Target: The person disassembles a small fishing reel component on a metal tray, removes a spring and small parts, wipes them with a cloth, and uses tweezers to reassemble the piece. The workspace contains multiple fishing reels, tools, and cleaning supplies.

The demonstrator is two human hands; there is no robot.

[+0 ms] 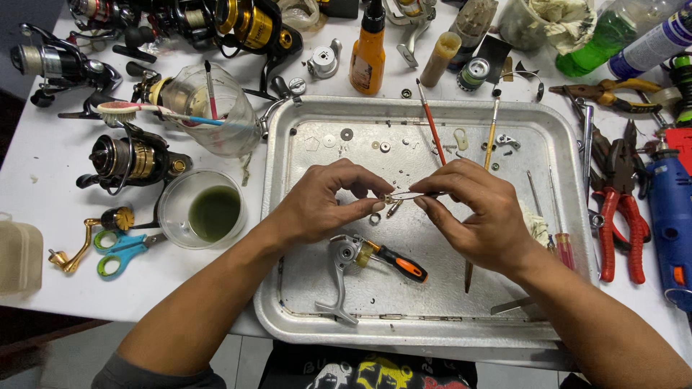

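I take the metal tray point(432, 328) as my landmark. Far left of it lie green-handled scissors point(119, 252), and just beside its left rim stands a clear cup of green liquid point(205, 210), with a black and gold fishing reel point(133, 160) above the cup. Over the middle of the tray, my left hand point(324, 202) pinches a small brass part point(388, 199) between thumb and forefinger. My right hand point(472, 212) is closed on thin tweezers point(414, 195), and their tip touches the brass part. Under my hands, on the tray floor, rest a silver reel piece point(340, 277) and a screwdriver with orange and black handle point(400, 263). Right of the tray, on the table, lie red-handled pliers point(621, 216) and a blue power tool point(672, 212).
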